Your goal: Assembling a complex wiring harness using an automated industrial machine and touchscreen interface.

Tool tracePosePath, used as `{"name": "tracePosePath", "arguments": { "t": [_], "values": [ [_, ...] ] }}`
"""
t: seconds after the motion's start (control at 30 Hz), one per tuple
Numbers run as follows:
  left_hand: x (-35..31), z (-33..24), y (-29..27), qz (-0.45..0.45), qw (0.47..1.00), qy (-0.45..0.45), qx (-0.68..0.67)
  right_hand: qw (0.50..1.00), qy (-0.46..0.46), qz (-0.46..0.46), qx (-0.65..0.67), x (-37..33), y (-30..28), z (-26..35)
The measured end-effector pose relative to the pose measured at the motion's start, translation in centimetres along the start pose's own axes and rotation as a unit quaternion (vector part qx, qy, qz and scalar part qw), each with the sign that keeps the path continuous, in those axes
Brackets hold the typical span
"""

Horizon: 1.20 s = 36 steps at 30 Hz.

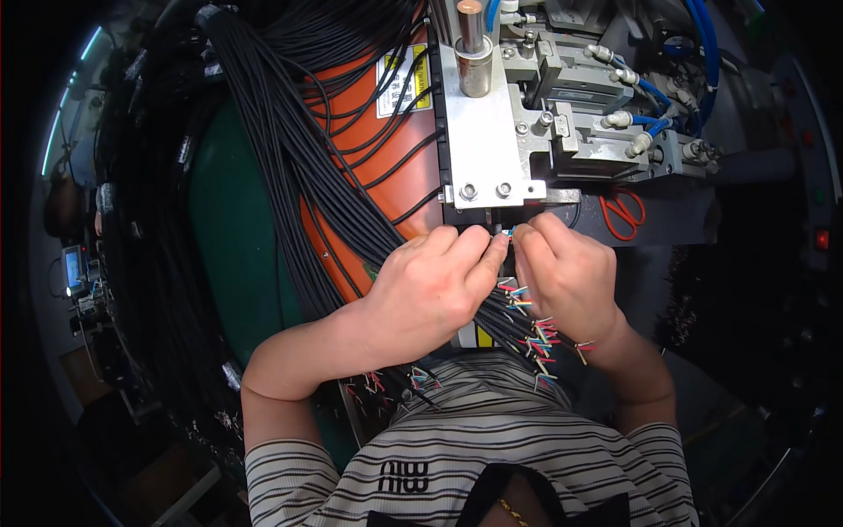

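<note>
My left hand (430, 290) is closed in a pinch just below the machine's metal block (481, 140). Close beside it, my right hand (566, 268) pinches too, its fingertips almost meeting the left ones. Between them show the small coloured wire ends (508, 234) of a black cable; most of that cable is hidden by my fingers. Under the hands lies a bunch of black cables with stripped red, blue, white and yellow wire ends (540, 334). A thick bundle of black cables (294, 167) runs from the upper left down to my left hand.
Pneumatic cylinders (593, 83) with blue air hoses (707, 53) stand at the upper right. Red-handled scissors (623, 214) lie right of the block. An orange panel (369, 123) with a warning label (403, 81) sits behind the cables. More black cables hang at the left (167, 263).
</note>
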State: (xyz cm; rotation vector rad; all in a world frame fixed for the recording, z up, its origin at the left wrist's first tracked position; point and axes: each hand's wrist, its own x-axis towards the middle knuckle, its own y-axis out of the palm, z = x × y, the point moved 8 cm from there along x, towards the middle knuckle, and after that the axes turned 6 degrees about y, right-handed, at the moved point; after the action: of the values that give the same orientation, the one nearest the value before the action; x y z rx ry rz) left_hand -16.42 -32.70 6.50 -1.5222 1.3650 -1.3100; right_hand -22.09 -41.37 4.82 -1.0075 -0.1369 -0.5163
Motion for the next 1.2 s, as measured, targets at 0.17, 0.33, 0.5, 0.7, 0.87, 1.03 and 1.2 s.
{"name": "tracePosePath", "arguments": {
  "t": [0.17, 0.33, 0.5, 0.7, 0.87, 1.03, 1.2],
  "values": [
    [-0.1, 0.0, 0.3, 0.016, 1.000, 0.003, 0.011, 0.999, 0.004, 0.036, -0.013, 0.0, 0.4, -0.1],
    [-0.4, 0.3, 0.1, -0.014, 1.000, 0.000, -0.009, 0.999, 0.033, 0.005, 0.042, -0.3, 0.4, -0.9],
    [-0.5, 0.2, 0.2, 0.004, 1.000, 0.000, -0.023, 0.998, 0.030, -0.016, 0.057, -0.7, 0.3, -0.8],
    [-0.4, 0.3, 0.0, 0.000, 1.000, 0.002, -0.025, 0.997, 0.033, -0.038, 0.050, -1.0, 0.6, -1.0],
    [-0.2, 0.2, 0.1, 0.010, 1.000, 0.000, -0.013, 0.998, 0.023, -0.032, 0.042, -0.7, 0.4, -0.8],
    [0.2, -0.2, 0.1, 0.039, 0.999, 0.002, 0.013, 0.998, 0.004, 0.046, -0.044, -0.1, 0.6, 0.1],
    [0.8, -0.1, 0.2, 0.041, 0.998, 0.023, 0.029, 0.995, -0.001, 0.102, 0.019, 0.9, 0.9, -1.8]
  ]
}}
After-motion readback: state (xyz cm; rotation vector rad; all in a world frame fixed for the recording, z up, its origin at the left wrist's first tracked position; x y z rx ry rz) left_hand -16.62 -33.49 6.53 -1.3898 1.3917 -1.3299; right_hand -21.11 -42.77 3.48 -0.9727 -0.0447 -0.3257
